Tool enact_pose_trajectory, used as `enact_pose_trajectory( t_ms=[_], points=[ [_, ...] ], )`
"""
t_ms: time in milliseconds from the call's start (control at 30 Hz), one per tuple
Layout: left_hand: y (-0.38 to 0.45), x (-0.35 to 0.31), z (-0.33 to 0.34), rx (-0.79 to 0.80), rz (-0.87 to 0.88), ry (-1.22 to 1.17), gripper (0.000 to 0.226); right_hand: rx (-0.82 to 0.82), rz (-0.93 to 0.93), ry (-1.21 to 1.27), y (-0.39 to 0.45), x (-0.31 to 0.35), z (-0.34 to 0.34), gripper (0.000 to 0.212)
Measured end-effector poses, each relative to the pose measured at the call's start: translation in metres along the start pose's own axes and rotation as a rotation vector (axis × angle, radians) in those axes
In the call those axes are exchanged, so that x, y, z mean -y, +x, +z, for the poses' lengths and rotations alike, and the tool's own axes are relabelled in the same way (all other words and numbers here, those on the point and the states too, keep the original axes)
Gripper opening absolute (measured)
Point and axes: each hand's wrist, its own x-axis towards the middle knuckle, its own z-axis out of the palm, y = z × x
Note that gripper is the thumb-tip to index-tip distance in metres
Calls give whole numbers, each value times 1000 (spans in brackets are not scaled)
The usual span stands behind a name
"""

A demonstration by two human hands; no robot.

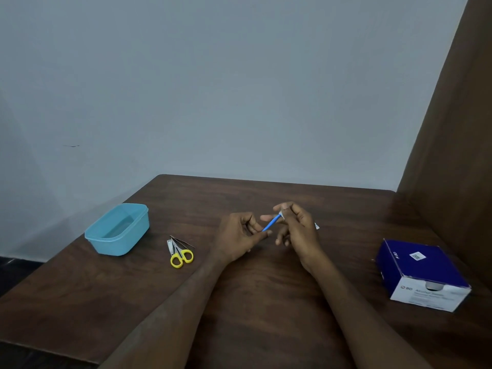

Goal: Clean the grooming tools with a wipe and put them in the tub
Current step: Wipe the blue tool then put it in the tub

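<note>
The left hand (241, 235) pinches the blue tool (271, 222) steady so the right hand (298, 227) can rub it with a wipe (282, 214); the tub (117, 230) waits left.

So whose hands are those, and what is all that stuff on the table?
They belong to a person wearing a camera on their head, so you see what they see, looking down at a brown table. There is only this one picture. The left hand and right hand hold a thin blue tool between them, with something small and white, probably a wipe, at its tip. On the left sits an empty light blue tub. Next to it lie yellow scissors, a nail clipper and another thin tool. On the right is a dark blue box of swabs.
</note>
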Motion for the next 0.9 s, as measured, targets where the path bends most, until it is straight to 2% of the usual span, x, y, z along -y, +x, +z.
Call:
enact_pose_trajectory(
  t_ms=[67,200,333,467,567,767,900],
  points=[
    [-1,-1,-1,-7,14,20,30,-11,2,1,1,0,-1,30],
    [0,-2,-3,9,7,96,18,-58,-4,-7,4,-3,-3,30],
    [1,-4,-3,23,-4,124,16,-119,-28,-14,5,-3,-4,27],
    [2,-2,-2,35,-6,169,20,-285,-80,-49,5,-2,-6,17],
    [1,-1,-2,6,-15,135,15,-323,-85,-8,6,-3,-9,10],
    [2,3,-3,-80,-15,153,15,-445,-70,-80,8,-5,-14,18],
    [4,5,-2,-77,-45,182,10,-477,-15,76,13,-5,-18,17]
  ],
)
